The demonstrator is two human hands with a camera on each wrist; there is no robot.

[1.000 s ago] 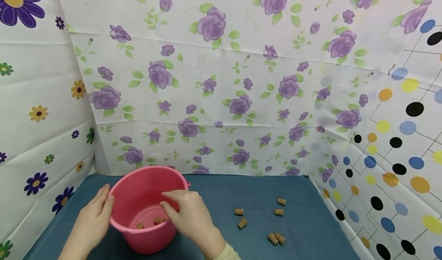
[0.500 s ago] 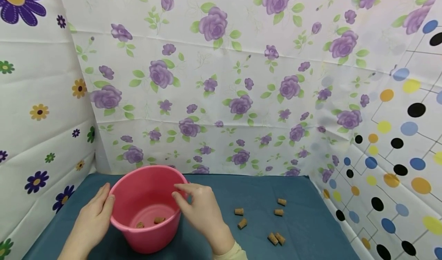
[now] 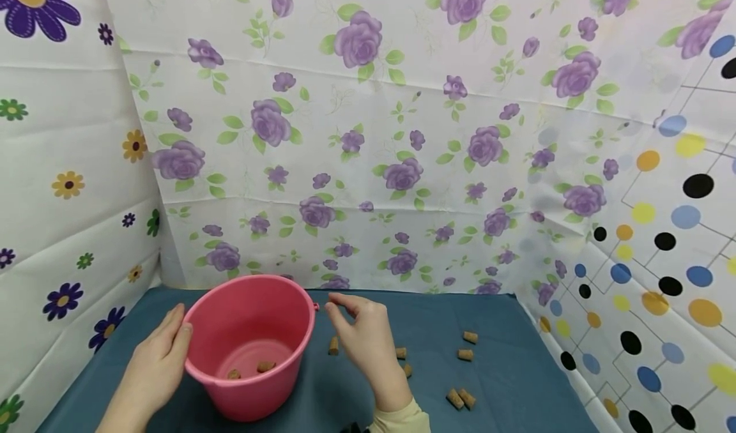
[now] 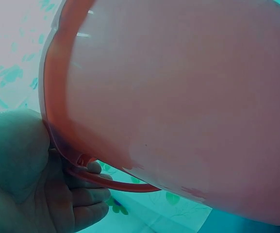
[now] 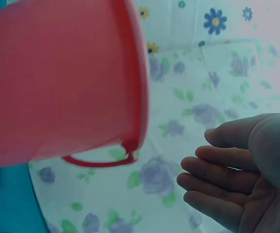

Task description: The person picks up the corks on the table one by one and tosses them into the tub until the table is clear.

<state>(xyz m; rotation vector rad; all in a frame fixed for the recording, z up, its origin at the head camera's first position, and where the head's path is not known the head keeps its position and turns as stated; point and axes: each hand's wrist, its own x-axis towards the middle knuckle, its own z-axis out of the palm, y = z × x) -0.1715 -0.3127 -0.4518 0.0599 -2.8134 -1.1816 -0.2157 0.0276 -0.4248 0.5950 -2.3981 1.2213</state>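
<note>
A pink bucket [image 3: 253,391] stands on the blue cloth, with two corks [image 3: 266,366] visible on its bottom. My left hand [image 3: 151,363] rests against the left of its rim, fingers extended along the outside; the left wrist view has those fingers [image 4: 89,204] beside the bucket's handle [image 4: 125,186]. Just right of the bucket, apart from it, my right hand [image 3: 365,340] is in the air with nothing in it. Its fingers [image 5: 217,172] are loosely extended in the right wrist view. A single cork [image 3: 333,345] lies between bucket and right hand; two more are partly hidden behind that hand.
Several corks [image 3: 465,355] lie scattered on the right half of the blue cloth [image 3: 517,382]. A rose-patterned sheet [image 3: 368,165] hangs behind, with a flowered sheet [image 3: 69,228] at left and a dotted one [image 3: 661,260] at right.
My right hand has moved from inside the bucket, out over its rim and to the right. The left hand and bucket stay put. A cork beside the bucket has come into view.
</note>
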